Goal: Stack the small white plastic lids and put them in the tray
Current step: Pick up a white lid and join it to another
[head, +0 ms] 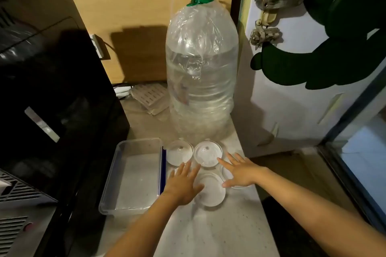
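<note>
A water bottle (201,64) is stood behind an empty tray (117,173). Lids (207,153) are laid flat, unstacked, right of the tray. The left hand (182,183) and right hand (240,171) are spread flat above lids; nothing is gripped.

We have one view only, a wide-angle camera worn on the head, so nothing is shared with a second view. We look forward and steeply down onto a pale counter (208,231) from close above. Our two forearms enter from the near edge. The far wall (129,6) rises at the top, and straight lines bend toward the edges.
</note>
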Tool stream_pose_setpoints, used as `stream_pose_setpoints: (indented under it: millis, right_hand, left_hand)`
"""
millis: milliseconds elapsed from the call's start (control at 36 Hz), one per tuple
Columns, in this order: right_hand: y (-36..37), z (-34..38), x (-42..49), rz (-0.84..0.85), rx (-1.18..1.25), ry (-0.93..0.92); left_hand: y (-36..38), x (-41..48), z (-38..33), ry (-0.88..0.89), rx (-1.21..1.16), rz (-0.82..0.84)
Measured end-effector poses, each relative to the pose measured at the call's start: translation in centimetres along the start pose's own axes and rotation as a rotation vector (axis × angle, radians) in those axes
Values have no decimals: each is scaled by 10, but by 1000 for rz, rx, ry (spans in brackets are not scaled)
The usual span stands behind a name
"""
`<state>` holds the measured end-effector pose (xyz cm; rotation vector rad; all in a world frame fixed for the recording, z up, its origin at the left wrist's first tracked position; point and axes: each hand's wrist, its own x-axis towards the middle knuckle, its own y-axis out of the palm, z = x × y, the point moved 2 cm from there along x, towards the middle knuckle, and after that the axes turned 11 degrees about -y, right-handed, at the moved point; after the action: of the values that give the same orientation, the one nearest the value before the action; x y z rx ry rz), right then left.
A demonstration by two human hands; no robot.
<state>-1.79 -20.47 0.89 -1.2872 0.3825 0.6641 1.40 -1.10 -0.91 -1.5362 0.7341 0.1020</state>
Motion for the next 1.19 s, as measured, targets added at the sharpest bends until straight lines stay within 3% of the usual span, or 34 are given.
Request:
stream_pose_setpoints:
  millis: [222, 528, 639, 778, 917, 1028, 1194]
  right_hand:
    - [-1, -6, 0, -9, 84, 75]
    - [2, -5, 3, -140, 90, 73]
    - [-9, -5, -4, -147, 52, 73]
    - [-44, 6, -26, -235, -57, 15]
    - [-82, 37, -47, -373, -291, -217]
    - [-96, 59, -48, -465, -549, -422]
    - [-99, 75, -42, -506, -880, -621]
  left_hand:
    - [1, 5, 0, 12, 32, -10]
    - [-2, 3, 1, 26, -101, -30]
    - [-5, 5, 3, 13, -341, -26]
    - [-26, -2, -5, 67, -944, -19]
    - [-44, 3, -5, -158, -1493, 292]
    - [-61, 6, -8, -29, -1634, 585]
    - [-81, 0, -2, 205, -1714, 781]
